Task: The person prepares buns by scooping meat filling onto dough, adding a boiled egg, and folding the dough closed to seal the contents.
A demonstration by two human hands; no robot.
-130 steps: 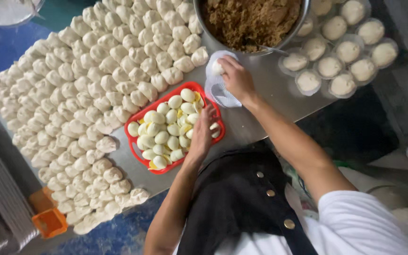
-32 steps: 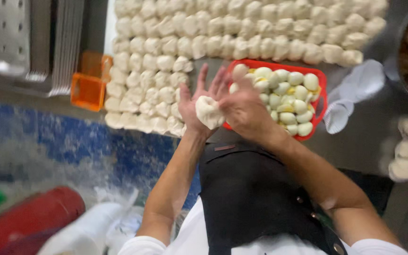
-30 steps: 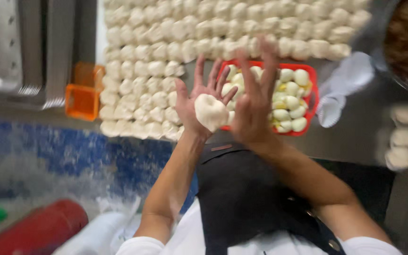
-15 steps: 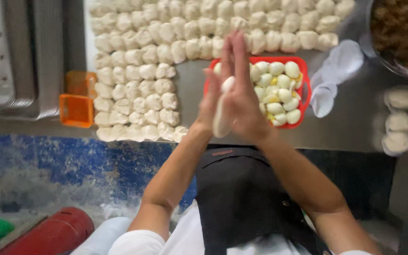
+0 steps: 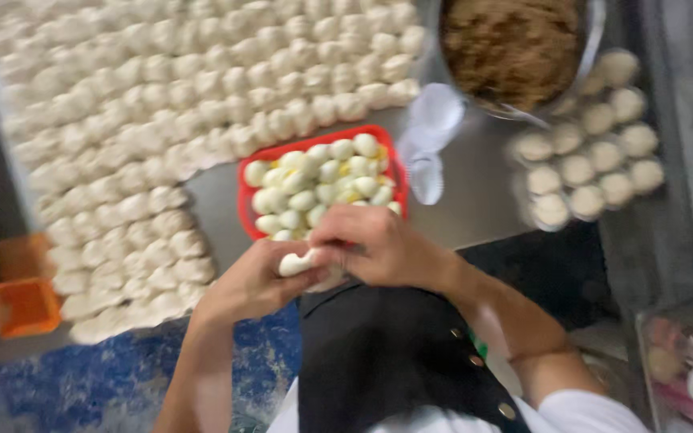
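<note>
My left hand [image 5: 252,281] cups a flattened piece of white dough [image 5: 324,281] just in front of my dark apron. My right hand [image 5: 369,244] presses a whitish egg piece [image 5: 294,263] onto that dough with its fingertips. Both hands meet right below the red basket [image 5: 244,212], which holds many halved boiled eggs [image 5: 318,188]. Most of the dough piece is hidden under my fingers.
Rows of white dough balls [image 5: 162,112] cover the metal table [image 5: 475,188] at left and back. A metal bowl of brown filling [image 5: 515,44] stands at back right, white plastic bags [image 5: 431,132] beside it, filled buns in clear cups [image 5: 587,156] to the right. An orange box [image 5: 22,305] sits at left.
My palms were pressing and flattening a dough ball together. Now the hands have dropped toward my body, and the right fingers set an egg piece on the dough. The view swung right.
</note>
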